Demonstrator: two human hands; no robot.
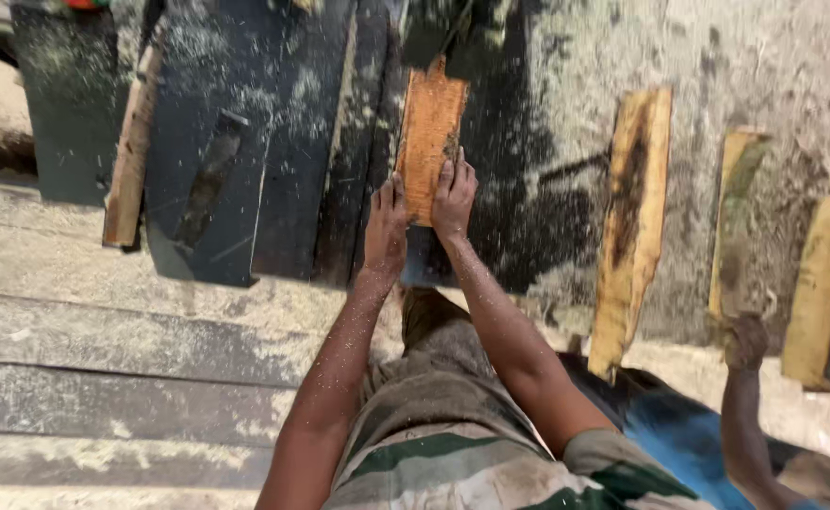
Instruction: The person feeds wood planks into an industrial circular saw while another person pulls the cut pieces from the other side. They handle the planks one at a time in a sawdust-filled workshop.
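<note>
A short orange-brown wooden board lies flat on a dark, sawdust-covered saw table. My left hand presses against the board's near left corner. My right hand lies flat on the board's near end, fingers stretched forward. The board's far end points toward a dark slot and machine part at the top of the view. Both my forearms are speckled with sawdust.
Three rough yellow slabs lean at the right. Another person's hand grips the middle one. A thin wooden strip and a dark bar lie on the table's left. Grey planks run below.
</note>
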